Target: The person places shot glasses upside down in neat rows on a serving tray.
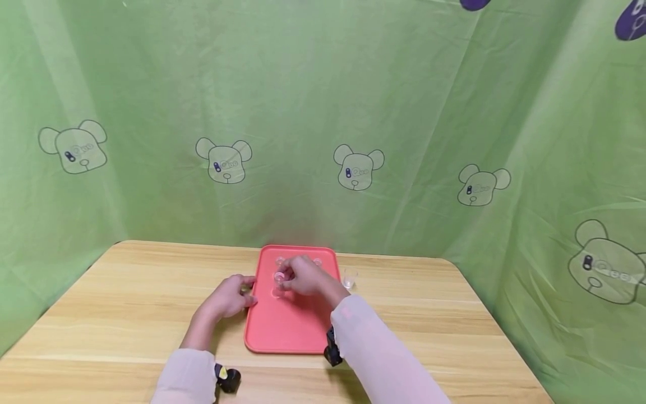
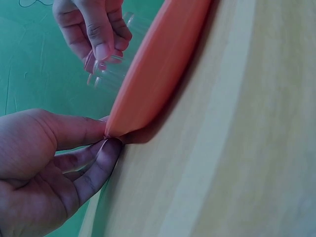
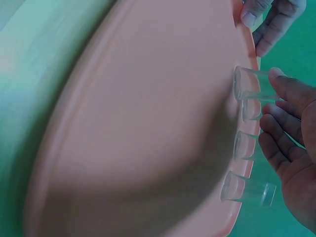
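Observation:
A red tray [image 1: 290, 328] lies on the table. My left hand [image 1: 229, 296] is at its left edge, and the left wrist view shows thumb and fingers pinching the rim. Over the tray, my right hand [image 1: 303, 275] pinches a small clear cup [image 3: 252, 83] near its upper rim, thumb on one side and fingers on the other. The cup stands upright, its base close on the tray. Beyond it in the right wrist view are more clear cups, among them one [image 3: 244, 144] in the middle and one [image 3: 247, 190] farther along. The right hand partly hides them in the head view.
Another clear cup [image 1: 349, 279] stands on the wooden table [image 1: 429, 336], just right of the tray. A green curtain [image 1: 303, 84] with printed bear heads hangs behind the table and along its sides.

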{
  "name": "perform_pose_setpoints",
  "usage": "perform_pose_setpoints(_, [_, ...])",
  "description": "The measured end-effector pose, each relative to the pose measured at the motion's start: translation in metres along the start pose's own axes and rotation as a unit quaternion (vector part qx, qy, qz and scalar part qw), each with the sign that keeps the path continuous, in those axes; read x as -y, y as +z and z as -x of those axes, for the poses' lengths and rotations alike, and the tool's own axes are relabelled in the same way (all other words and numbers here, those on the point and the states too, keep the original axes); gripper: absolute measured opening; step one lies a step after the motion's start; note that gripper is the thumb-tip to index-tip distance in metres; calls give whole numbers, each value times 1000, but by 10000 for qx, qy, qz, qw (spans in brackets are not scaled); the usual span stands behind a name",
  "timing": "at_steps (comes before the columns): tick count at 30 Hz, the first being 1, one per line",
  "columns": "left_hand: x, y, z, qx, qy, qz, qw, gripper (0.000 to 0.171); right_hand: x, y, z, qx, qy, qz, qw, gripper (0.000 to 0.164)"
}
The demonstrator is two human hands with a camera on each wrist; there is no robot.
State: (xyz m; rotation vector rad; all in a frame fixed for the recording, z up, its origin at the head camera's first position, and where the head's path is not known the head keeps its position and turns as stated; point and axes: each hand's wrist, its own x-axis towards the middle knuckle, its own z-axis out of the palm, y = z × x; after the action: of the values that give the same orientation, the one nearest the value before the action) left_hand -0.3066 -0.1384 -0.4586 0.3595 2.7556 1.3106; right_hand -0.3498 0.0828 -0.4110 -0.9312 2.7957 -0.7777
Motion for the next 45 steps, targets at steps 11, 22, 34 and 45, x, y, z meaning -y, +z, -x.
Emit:
perform_pose_setpoints(11, [-2,-1,1,48,-87,74,9999,54,-6,-13,7,-18,92,-110,9999,22])
perform_pose_setpoints(22, [-1,1,-1,45,-210,232,9995,55,-12,-34,17,-125,166,52,9998,33])
perform_pose_setpoints(34, [-1,2,0,54,-253,260,9993,54,-33,-58,27,-353,160,247,9989,30])
perform_pose_setpoints(45, [-2,2,1,80,-341,372,9987,53,-58,-73,43,-609,350,39,9975,25])
